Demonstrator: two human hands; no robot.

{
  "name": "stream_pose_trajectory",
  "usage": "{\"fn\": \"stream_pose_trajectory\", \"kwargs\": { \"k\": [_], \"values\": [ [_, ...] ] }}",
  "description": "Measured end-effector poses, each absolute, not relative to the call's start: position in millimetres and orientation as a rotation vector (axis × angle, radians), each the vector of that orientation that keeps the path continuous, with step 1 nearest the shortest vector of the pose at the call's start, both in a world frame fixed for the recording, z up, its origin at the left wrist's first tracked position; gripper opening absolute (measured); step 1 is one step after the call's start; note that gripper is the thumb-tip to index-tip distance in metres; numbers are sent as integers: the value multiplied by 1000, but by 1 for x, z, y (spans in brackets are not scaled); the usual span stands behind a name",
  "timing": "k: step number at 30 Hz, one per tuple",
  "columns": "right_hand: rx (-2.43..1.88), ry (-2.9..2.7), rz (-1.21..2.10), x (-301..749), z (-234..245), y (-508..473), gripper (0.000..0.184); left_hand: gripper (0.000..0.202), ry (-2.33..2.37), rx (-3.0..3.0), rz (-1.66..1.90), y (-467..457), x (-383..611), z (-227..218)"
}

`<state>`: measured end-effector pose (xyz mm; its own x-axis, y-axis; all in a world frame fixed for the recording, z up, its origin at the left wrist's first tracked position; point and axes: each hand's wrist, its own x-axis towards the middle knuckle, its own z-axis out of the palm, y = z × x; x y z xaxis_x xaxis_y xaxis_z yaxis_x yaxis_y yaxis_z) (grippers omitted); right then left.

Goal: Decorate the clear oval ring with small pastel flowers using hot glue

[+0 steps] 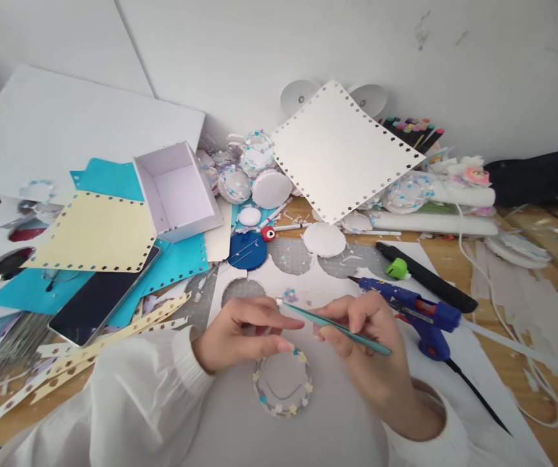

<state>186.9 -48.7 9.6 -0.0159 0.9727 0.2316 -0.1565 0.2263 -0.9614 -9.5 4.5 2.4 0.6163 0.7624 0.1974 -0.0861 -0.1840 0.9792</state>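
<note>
Teal tweezers are held between the thumb and fingers of my right hand, their tip pointing left. At that tip is a tiny white piece, too small to name for sure. My left hand has its thumb and index finger apart, with the index finger just below the tip. Under the left thumb lies a round wreath edged with small white, cream and blue paper shapes, and a thin curved line crosses its middle. Whether the thumb touches the wreath I cannot tell. Loose tiny shapes lie behind my hands.
A blue hot glue gun and a black pen-like tool lie right. Left are a phone, punched cream card and a white box. Paper discs and a large punched white card stand behind.
</note>
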Motion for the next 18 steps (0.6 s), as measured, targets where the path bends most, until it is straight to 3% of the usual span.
{"fn": "stream_pose_trajectory", "kwargs": {
  "k": [4, 8, 18],
  "values": [
    [-872, -1299, 1123, 175, 6, -50, 23, 20, 612, 1540, 888, 4, -9, 1],
    [-838, -1321, 1079, 170, 0, -53, 24, 29, 645, 1451, 913, 4, -9, 1],
    [-856, -1379, 988, 164, -3, -51, 22, 16, 790, 1137, 984, 2, -3, -1]
  ]
}}
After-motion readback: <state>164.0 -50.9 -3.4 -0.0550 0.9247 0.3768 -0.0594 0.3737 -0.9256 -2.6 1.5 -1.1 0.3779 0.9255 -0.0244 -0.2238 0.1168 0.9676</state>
